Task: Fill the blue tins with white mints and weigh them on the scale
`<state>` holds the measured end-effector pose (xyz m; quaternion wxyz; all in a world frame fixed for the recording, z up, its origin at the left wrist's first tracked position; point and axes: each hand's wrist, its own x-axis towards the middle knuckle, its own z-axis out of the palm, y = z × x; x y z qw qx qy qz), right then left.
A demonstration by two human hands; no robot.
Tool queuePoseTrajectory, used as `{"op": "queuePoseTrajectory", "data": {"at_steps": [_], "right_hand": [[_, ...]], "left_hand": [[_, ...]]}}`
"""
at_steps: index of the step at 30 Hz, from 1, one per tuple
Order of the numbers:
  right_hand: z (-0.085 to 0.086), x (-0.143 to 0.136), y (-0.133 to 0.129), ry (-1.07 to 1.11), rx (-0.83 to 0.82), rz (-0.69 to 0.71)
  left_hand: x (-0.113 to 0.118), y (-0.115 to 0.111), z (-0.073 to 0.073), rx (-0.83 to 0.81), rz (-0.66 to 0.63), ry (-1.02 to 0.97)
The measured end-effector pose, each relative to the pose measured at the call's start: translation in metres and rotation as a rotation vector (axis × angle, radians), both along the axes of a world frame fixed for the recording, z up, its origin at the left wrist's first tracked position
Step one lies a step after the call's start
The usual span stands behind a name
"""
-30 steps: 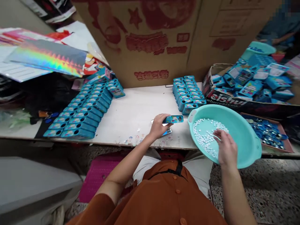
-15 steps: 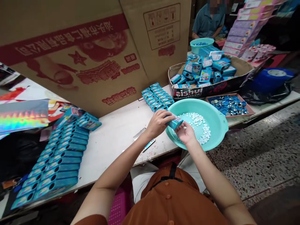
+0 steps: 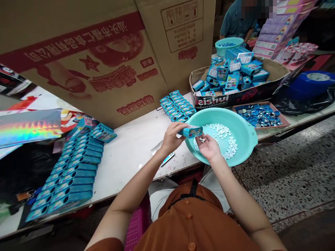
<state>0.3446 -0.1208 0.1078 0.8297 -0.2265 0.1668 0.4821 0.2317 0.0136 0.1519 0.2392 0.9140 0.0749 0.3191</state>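
My left hand is wrapped round a small blue candy box, held on its side above the left rim of a turquoise basin. My right hand is palm up just below the box's end, fingers slightly curled, cradling a few small white candies. Many loose white candies lie in the basin under and beside that hand. The box's opening cannot be made out.
Blue boxes stand in rows at left and behind the basin. An open carton of blue boxes and a pink tray of blue and silver caps sit beyond. A large cardboard box blocks the back. Another person sits farther off.
My left hand has turned the box more level and drawn it slightly left, away from the right fingers. The right palm has opened upward, showing candies. The whole view has shifted slightly.
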Motion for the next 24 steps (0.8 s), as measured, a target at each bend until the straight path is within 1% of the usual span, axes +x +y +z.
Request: {"op": "queuePoseTrajectory", "data": {"at_steps": [2,4,6,8,10,12,15,17,20,24], "right_hand": [[0.006,0.0,-0.003,0.017,-0.057,0.003],[0.013,-0.001,-0.006,0.013,-0.094,0.024],[0.02,-0.001,-0.009,-0.018,-0.119,0.063],[0.026,-0.002,-0.012,-0.073,-0.147,0.098],[0.029,0.0,-0.014,-0.128,-0.182,0.103],[0.029,0.002,-0.015,-0.16,-0.211,0.079],[0.027,0.006,-0.015,-0.165,-0.255,0.038],[0.025,0.007,-0.014,-0.156,-0.291,0.025],[0.021,0.009,-0.016,-0.162,-0.323,0.0],[0.015,0.014,-0.022,-0.191,-0.358,-0.034]], "left_hand": [[-0.006,-0.003,-0.007,-0.21,0.11,-0.039],[-0.014,-0.005,-0.014,-0.442,0.195,-0.073],[-0.024,-0.006,-0.02,-0.64,0.23,-0.107],[-0.037,-0.005,-0.027,-0.757,0.265,-0.153],[-0.053,-0.002,-0.034,-0.808,0.334,-0.203],[-0.072,0.002,-0.043,-0.829,0.434,-0.246],[-0.099,0.008,-0.061,-0.825,0.602,-0.277],[-0.114,0.013,-0.074,-0.811,0.683,-0.282],[-0.126,0.018,-0.09,-0.816,0.731,-0.29],[-0.127,0.022,-0.104,-0.845,0.718,-0.299]]}}
